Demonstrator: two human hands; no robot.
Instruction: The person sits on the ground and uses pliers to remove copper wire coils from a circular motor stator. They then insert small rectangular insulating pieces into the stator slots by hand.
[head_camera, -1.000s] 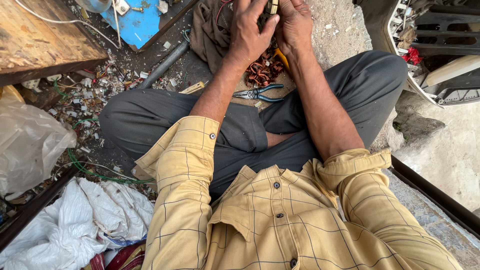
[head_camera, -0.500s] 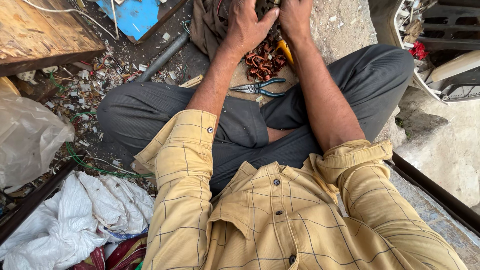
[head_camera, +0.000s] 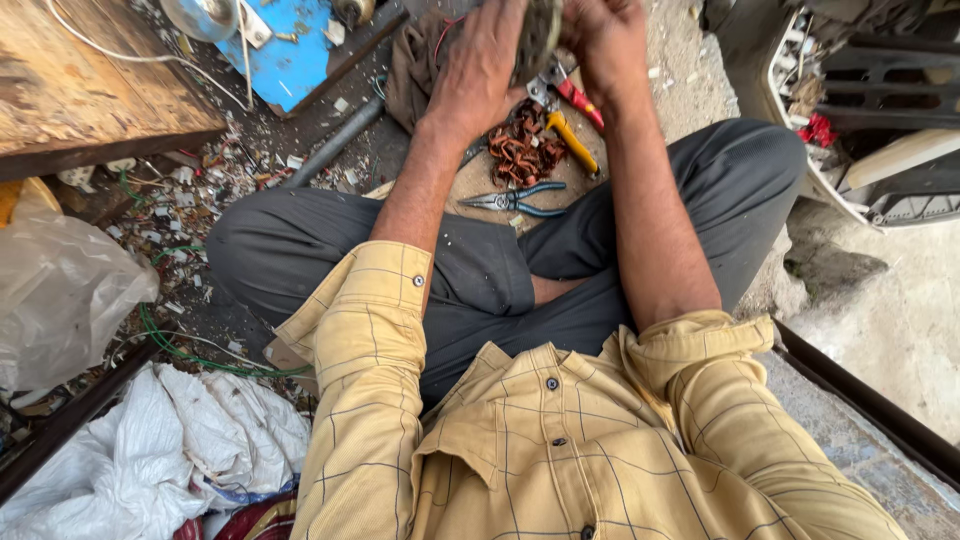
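Observation:
I sit cross-legged on the ground in dark grey trousers and a yellow checked shirt. My left hand (head_camera: 487, 62) and my right hand (head_camera: 606, 45) both grip a round grey metal part (head_camera: 541, 32) held up at the top edge of the view. Below the hands lies a heap of copper wire scraps (head_camera: 524, 152). Blue-handled pliers (head_camera: 520, 202) rest on the ground just in front of my crossed legs. A yellow-handled tool (head_camera: 572, 143) and a red-handled tool (head_camera: 578, 102) lie beside the copper heap.
A wooden board (head_camera: 80, 85) and a blue metal plate (head_camera: 285, 45) lie at upper left, with a grey pipe (head_camera: 335, 142) and scattered debris. White sacks (head_camera: 140, 460) and a clear plastic bag (head_camera: 60, 290) sit at left. A vehicle body part (head_camera: 860, 110) stands at right.
The view has tilted, so hands and tools now sit lower in the frame. Both hands keep their grip on the metal part, turning it slightly.

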